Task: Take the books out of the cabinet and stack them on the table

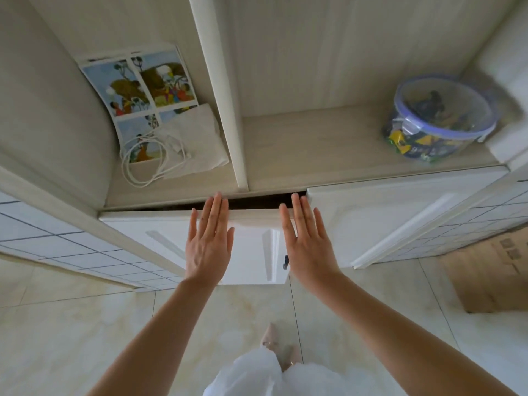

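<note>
A white cabinet door (160,238) below the open shelf stands slightly ajar, with a dark gap along its top edge. My left hand (210,241) lies flat with straight fingers against that door's front. My right hand (307,241) is also flat and open, over the door's right edge beside a small dark handle (285,261). A picture book (137,90) with colourful panels lies in the upper left shelf compartment. Nothing inside the lower cabinet is visible.
A white cable (143,164) and a folded white cloth (197,141) lie partly on the book. A clear tub with a blue lid (440,118) stands on the right shelf. A second white door (400,218) is at right. A cardboard box (491,275) sits on the tiled floor.
</note>
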Demonstrator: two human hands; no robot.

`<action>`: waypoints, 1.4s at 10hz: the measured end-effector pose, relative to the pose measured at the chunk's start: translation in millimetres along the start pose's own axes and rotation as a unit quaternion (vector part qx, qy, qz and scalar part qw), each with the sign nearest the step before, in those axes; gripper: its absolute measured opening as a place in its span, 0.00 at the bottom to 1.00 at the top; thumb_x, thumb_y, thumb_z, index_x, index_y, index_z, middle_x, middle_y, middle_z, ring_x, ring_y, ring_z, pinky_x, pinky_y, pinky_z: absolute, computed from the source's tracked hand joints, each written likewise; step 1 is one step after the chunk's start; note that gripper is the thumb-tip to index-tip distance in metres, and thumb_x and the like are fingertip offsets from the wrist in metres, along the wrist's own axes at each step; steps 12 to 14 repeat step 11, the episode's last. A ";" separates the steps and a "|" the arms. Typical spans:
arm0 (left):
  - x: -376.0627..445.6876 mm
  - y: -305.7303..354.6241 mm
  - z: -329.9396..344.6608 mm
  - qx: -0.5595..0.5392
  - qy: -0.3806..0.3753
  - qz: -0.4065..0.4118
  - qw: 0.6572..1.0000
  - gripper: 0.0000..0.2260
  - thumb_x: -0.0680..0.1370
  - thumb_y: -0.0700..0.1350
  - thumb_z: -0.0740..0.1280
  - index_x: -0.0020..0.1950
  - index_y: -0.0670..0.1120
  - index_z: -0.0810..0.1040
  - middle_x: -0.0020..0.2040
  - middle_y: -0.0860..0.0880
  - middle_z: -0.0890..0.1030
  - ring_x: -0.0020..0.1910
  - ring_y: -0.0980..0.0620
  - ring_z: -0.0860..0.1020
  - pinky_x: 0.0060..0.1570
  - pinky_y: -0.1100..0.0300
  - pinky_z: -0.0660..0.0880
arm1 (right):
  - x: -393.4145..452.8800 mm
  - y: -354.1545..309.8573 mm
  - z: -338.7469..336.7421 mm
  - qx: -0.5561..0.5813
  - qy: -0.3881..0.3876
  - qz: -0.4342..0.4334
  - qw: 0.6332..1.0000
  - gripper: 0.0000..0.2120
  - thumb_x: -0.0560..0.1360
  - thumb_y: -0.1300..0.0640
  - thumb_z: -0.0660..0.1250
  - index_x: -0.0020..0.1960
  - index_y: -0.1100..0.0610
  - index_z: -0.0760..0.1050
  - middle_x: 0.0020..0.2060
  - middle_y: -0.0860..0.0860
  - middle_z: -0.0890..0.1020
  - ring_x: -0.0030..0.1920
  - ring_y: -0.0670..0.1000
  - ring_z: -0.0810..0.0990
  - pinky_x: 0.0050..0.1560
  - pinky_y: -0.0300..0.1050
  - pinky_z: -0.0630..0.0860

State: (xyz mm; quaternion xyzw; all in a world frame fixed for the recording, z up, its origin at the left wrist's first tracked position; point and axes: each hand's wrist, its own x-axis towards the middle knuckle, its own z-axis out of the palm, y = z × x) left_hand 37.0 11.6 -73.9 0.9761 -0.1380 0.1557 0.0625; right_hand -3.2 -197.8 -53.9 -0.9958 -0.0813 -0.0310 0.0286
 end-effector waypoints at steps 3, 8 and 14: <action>21.8 2.6 8.3 0.041 -0.040 -0.024 0.998 0.36 0.76 0.49 0.66 0.78 0.39 0.54 0.79 0.42 0.57 0.78 0.47 0.52 0.76 0.45 0.48 | 38.1 14.7 16.0 -0.048 0.072 -0.013 0.996 0.36 0.70 0.67 0.58 0.77 0.63 0.53 0.75 0.66 0.56 0.75 0.65 0.55 0.73 0.65 0.56; 27.1 -1.5 14.4 0.026 -0.017 -0.014 0.999 0.38 0.73 0.45 0.68 0.78 0.40 0.55 0.78 0.42 0.59 0.78 0.48 0.53 0.76 0.44 0.51 | 47.9 15.0 16.7 -0.076 0.084 -0.015 0.993 0.41 0.67 0.66 0.62 0.77 0.61 0.50 0.76 0.64 0.54 0.76 0.63 0.55 0.73 0.65 0.52; 14.7 -2.4 -15.1 -0.042 -0.005 -0.001 0.999 0.30 0.77 0.43 0.65 0.77 0.43 0.59 0.76 0.44 0.64 0.77 0.46 0.58 0.75 0.44 0.56 | 23.2 15.9 -16.4 -0.038 0.046 -0.050 0.997 0.36 0.71 0.60 0.65 0.76 0.63 0.55 0.74 0.63 0.61 0.74 0.66 0.58 0.72 0.64 0.60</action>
